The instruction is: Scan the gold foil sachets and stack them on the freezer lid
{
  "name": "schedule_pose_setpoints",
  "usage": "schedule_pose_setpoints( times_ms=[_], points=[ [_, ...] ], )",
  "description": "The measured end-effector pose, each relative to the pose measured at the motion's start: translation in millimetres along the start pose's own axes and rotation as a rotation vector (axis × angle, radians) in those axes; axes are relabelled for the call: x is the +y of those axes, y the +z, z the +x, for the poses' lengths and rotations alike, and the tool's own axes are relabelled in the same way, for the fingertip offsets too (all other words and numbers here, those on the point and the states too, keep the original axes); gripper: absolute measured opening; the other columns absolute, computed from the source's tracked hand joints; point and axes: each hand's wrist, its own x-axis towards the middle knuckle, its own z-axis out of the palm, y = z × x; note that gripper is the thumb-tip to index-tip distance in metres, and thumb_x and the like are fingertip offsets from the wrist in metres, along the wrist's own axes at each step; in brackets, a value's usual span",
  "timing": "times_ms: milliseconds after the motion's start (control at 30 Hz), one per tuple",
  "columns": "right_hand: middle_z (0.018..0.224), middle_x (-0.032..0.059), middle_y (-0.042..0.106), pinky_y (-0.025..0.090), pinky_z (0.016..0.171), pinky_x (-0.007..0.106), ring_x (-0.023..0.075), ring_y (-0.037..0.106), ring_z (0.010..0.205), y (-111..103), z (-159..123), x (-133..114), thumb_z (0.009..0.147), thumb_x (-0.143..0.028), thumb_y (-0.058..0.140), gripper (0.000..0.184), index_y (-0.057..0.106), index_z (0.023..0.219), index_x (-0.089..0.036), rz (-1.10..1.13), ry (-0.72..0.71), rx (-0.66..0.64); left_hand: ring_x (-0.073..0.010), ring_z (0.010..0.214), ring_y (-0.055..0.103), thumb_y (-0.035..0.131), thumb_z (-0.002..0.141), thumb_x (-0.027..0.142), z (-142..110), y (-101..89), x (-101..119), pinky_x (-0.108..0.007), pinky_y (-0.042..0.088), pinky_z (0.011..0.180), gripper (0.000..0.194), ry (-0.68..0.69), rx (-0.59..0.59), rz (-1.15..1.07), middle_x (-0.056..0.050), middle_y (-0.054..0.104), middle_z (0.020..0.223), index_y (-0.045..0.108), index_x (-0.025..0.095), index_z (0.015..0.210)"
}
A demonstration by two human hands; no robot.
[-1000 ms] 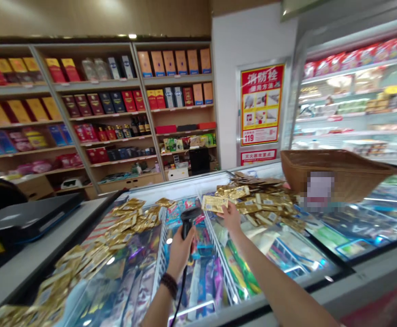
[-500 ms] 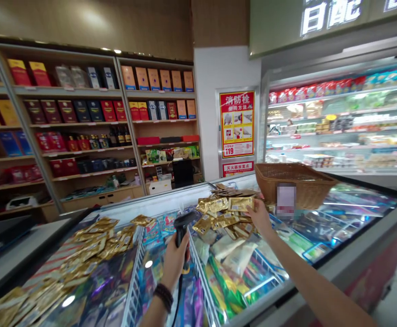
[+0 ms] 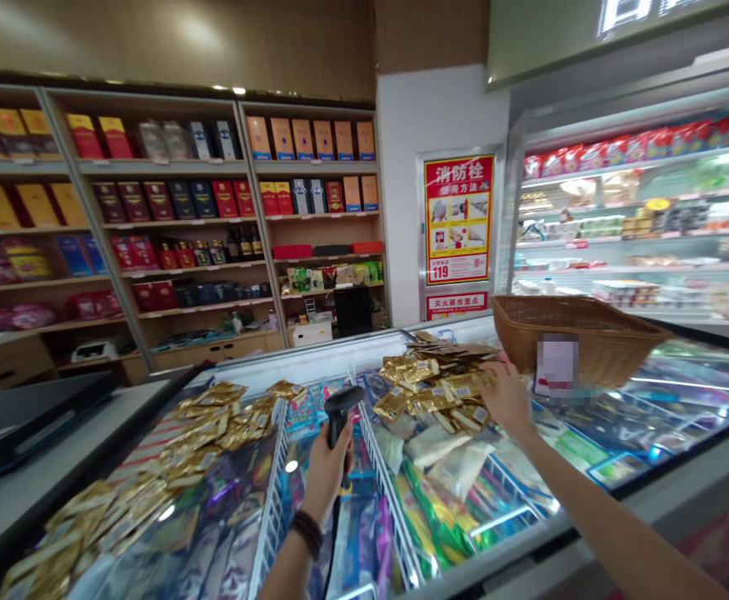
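My left hand [image 3: 325,475] grips a black handheld barcode scanner [image 3: 339,412], whose cable hangs down past a dark beaded bracelet [image 3: 307,533] on my wrist. My right hand [image 3: 507,398] reaches over the freezer's glass, its fingers pinching a gold foil sachet [image 3: 467,385] at the right edge of a heap of gold sachets [image 3: 430,387]. Packaged frozen goods [image 3: 445,467] lie under and in front of that heap. The sachet's lower side is partly hidden by my fingers.
Another spill of gold sachets [image 3: 214,421] lies on the glass-topped chest freezer [image 3: 314,358]. A wicker basket [image 3: 580,337] sits at its back right. A counter with a laptop [image 3: 32,421] is on the left, boxed liquor shelves [image 3: 170,200] behind, a chilled display case [image 3: 639,217] right.
My right hand has shifted rightward along the heap, still with a gold sachet in its fingers. My left hand still holds the scanner. The view has swung slightly between frames.
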Motion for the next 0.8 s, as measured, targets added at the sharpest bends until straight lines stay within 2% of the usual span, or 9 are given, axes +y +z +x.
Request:
schedule_pose_setpoints(
  times_ms=[100, 167, 233, 400, 533, 667, 800],
  points=[
    [0.120, 0.0130, 0.070, 0.061, 0.087, 0.049, 0.0326, 0.073, 0.095, 30.5, -5.7, -37.8, 0.097, -0.040, 0.060, 0.021, 0.071, 0.109, -0.028, 0.117, -0.092, -0.087, -0.0100, 0.041, 0.047, 0.087, 0.062, 0.089, 3.0, -18.6, 5.2, -0.023, 0.036, 0.040, 0.072, 0.025, 0.045, -0.009, 0.007, 0.053, 0.055, 0.059, 0.024, 0.079],
    [0.120, 0.0122, 0.072, 0.062, 0.087, 0.049, 0.0298, 0.073, 0.087, 61.8, -12.1, -69.6, 0.097, -0.039, 0.060, 0.022, 0.071, 0.112, -0.028, 0.187, -0.125, -0.165, -0.0095, 0.040, 0.047, 0.087, 0.064, 0.087, 5.7, -35.3, 7.3, -0.023, 0.034, 0.041, 0.070, 0.055, 0.100, -0.003, 0.007, 0.054, 0.056, 0.058, 0.025, 0.078],
    [0.120, 0.0119, 0.074, 0.063, 0.091, 0.049, 0.0291, 0.074, 0.087, 100.0, -22.0, -105.0, 0.097, -0.038, 0.061, 0.024, 0.071, 0.115, -0.028, 0.247, -0.153, -0.242, -0.0091, 0.041, 0.047, 0.086, 0.066, 0.085, 8.5, -54.1, 8.9, -0.023, 0.034, 0.041, 0.068, 0.086, 0.157, 0.002, 0.006, 0.056, 0.059, 0.059, 0.024, 0.079],
    [0.121, 0.0142, 0.081, 0.064, 0.100, 0.048, 0.0329, 0.079, 0.106, 203.4, -60.6, -199.8, 0.095, -0.035, 0.066, 0.035, 0.073, 0.127, -0.023, 0.351, -0.168, -0.451, -0.0087, 0.041, 0.047, 0.085, 0.067, 0.087, 12.1, -102.4, 11.3, -0.022, 0.033, 0.041, 0.070, 0.130, 0.300, -0.005, 0.008, 0.054, 0.060, 0.058, 0.024, 0.082],
    [0.127, 0.0186, 0.082, 0.061, 0.111, 0.050, 0.0378, 0.078, 0.126, 267.4, -92.2, -262.6, 0.095, -0.039, 0.073, 0.037, 0.078, 0.127, -0.021, 0.331, -0.133, -0.565, -0.0097, 0.040, 0.046, 0.084, 0.068, 0.089, 13.1, -132.0, 5.5, -0.023, 0.034, 0.041, 0.071, 0.116, 0.421, 0.016, 0.008, 0.052, 0.057, 0.054, 0.026, 0.080],
    [0.131, 0.0290, 0.079, 0.057, 0.113, 0.061, 0.0486, 0.073, 0.134, 304.1, -113.1, -296.9, 0.096, -0.046, 0.077, 0.042, 0.083, 0.125, -0.016, 0.227, -0.033, -0.608, -0.0123, 0.042, 0.049, 0.081, 0.080, 0.080, 18.7, -142.1, -5.6, -0.024, 0.035, 0.042, 0.060, 0.075, 0.514, 0.039, 0.008, 0.049, 0.055, 0.053, 0.027, 0.083],
    [0.139, 0.0316, 0.074, 0.051, 0.116, 0.068, 0.0536, 0.064, 0.144, 322.0, -117.1, -306.6, 0.086, -0.048, 0.089, 0.044, 0.085, 0.117, -0.017, 0.116, 0.038, -0.623, -0.0135, 0.042, 0.048, 0.081, 0.086, 0.072, 26.0, -135.1, -13.7, -0.026, 0.035, 0.043, 0.051, 0.063, 0.474, 0.067, 0.009, 0.047, 0.054, 0.056, 0.027, 0.087]
  ],
)
